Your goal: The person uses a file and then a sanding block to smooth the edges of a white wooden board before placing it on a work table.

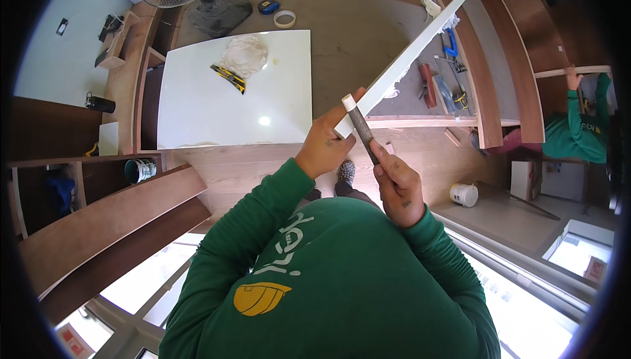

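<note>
My left hand (322, 145) is closed around the near end of a long, narrow white board (411, 53), which slants away to the far right, with crumpled white material along its edge. In my right hand (399, 188) is a slim dark stick with a rough-looking surface and a pale end (359, 122); it may be a file or a sandpaper-wrapped stick. The stick crosses the board's near end, apparently against it. On a white panel (197, 112) to the left lie a yellow-and-black utility knife (229, 79) and a crumpled pale cloth (244, 55).
Behind the panel are a fan (213, 10), a blue tape measure (268, 6) and a tape roll (284, 19). Tools, including a blue clamp (450, 43), lie at right inside a wooden frame (483, 106). A white bucket (464, 194) and another person (578, 129) are farther right.
</note>
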A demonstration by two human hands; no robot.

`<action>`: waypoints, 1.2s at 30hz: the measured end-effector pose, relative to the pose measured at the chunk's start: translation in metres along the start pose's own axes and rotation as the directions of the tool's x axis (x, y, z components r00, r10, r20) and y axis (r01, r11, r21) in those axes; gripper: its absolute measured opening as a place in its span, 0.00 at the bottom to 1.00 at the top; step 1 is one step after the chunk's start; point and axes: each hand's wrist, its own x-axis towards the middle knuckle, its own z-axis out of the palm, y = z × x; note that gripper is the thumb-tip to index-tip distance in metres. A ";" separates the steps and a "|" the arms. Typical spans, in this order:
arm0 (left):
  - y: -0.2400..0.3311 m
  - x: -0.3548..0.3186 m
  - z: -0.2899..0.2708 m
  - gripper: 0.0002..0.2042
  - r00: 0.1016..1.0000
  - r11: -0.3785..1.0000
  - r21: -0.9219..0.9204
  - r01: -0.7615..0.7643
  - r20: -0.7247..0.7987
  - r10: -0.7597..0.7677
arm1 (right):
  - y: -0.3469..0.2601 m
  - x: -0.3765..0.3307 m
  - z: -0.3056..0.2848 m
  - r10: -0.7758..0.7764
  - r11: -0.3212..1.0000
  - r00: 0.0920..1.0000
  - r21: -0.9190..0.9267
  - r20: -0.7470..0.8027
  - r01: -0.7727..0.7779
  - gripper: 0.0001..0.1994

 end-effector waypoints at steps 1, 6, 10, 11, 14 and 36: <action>0.000 0.000 -0.002 0.33 1.000 1.000 -0.006 0.024 0.007 -0.023 | -0.002 -0.001 0.001 0.029 1.000 1.000 0.007 -0.004 -0.029 0.26; -0.012 0.002 -0.002 0.39 0.998 0.998 0.015 -0.059 0.008 0.059 | -0.005 -0.001 0.009 -0.041 0.999 0.996 -0.025 -0.076 0.039 0.26; -0.005 0.003 0.000 0.34 0.993 0.993 0.012 -0.113 -0.013 0.114 | -0.008 -0.001 0.009 -0.041 0.997 0.998 -0.064 -0.047 0.038 0.26; -0.004 0.004 0.000 0.34 0.990 0.990 0.014 -0.139 -0.020 0.140 | -0.009 0.000 0.009 -0.044 0.996 0.998 -0.084 -0.045 0.040 0.26; -0.007 0.005 -0.002 0.35 0.991 0.990 0.031 -0.134 -0.015 0.135 | -0.016 0.000 0.007 -0.044 0.989 0.999 -0.142 -0.023 0.040 0.27; -0.032 0.002 -0.006 0.32 0.984 0.975 0.135 -0.174 -0.024 0.179 | -0.057 0.017 -0.001 -0.034 0.878 0.999 -0.478 -0.001 0.029 0.08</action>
